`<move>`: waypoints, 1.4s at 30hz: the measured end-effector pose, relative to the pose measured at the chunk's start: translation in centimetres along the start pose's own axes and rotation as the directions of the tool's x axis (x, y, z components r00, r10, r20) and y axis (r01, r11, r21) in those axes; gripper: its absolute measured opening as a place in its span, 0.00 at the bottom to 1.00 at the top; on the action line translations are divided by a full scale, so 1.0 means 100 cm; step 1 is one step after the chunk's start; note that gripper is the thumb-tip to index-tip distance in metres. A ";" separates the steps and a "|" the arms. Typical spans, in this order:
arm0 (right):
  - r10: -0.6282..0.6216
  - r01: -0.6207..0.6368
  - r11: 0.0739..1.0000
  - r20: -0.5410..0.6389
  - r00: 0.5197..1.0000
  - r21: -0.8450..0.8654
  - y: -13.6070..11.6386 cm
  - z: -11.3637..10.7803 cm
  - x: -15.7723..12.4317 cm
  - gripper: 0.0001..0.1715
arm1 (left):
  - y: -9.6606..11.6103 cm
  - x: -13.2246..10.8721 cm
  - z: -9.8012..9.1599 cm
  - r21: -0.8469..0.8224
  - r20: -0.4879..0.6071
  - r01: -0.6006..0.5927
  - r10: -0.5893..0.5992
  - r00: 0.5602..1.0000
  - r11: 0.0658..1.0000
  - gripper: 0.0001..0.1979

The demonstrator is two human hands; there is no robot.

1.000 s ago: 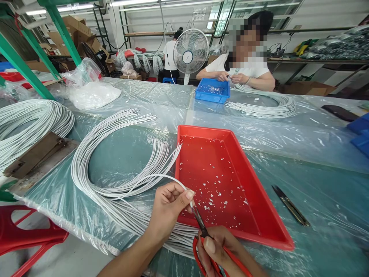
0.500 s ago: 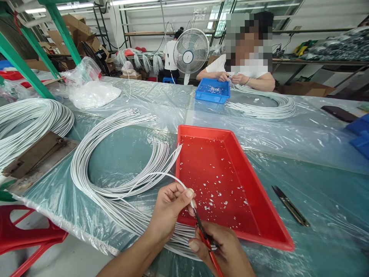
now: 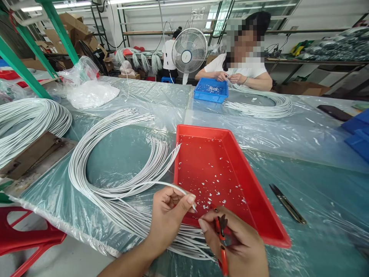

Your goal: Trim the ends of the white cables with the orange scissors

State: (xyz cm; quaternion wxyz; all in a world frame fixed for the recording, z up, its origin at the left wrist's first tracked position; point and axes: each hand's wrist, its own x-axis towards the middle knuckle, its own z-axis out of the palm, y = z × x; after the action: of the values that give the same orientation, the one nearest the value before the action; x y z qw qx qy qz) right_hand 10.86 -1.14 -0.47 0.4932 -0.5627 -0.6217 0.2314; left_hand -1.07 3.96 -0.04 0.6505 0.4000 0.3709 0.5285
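Between thumb and fingers my left hand (image 3: 170, 211) pinches a white cable (image 3: 164, 183) close to its end, which points down over the near left edge of the red tray (image 3: 250, 181). My right hand (image 3: 236, 238) is closed around red-handled cutting pliers (image 3: 221, 231), whose dark jaws stand apart from the cable end. Small pale scraps (image 3: 223, 181) lie scattered in the tray. From a large coil of white cables (image 3: 77, 161) to the left the held cable runs up. More strands of the coil pass under both hands.
A knife-like metal tool (image 3: 287, 204) lies right of the tray. Another cable coil (image 3: 57, 115) and a metal block (image 3: 31, 154) are at left. Across the table a person (image 3: 245, 69) works over a blue bin (image 3: 211, 90). A fan (image 3: 189, 50) stands behind.
The pliers have come off the cable and moved to the right with my right hand. My left hand still pinches the cable, its end now uncovered.
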 end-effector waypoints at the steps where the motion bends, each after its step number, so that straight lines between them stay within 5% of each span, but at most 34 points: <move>1: -0.009 0.009 1.000 -0.019 1.000 0.007 -0.001 -0.001 0.002 0.03 | 0.000 -0.001 0.001 0.016 -0.007 -0.013 0.013 1.000 1.000 0.07; 30: -0.154 0.138 0.975 -0.080 0.985 -0.173 -0.001 -0.001 0.008 0.08 | -0.001 -0.012 0.008 0.307 -0.001 -0.241 0.254 0.967 0.921 0.05; 42: -0.176 0.160 0.973 -0.085 0.981 -0.164 -0.001 -0.003 0.005 0.10 | -0.001 -0.007 0.008 0.212 -0.101 -0.055 0.078 0.992 0.976 0.07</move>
State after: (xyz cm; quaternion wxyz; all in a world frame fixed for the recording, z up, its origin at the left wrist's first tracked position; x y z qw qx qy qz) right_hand 11.09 -0.74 -0.07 0.4954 -0.5558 -0.6583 0.1111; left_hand -0.42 3.11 0.24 0.5658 0.4487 0.4456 0.5291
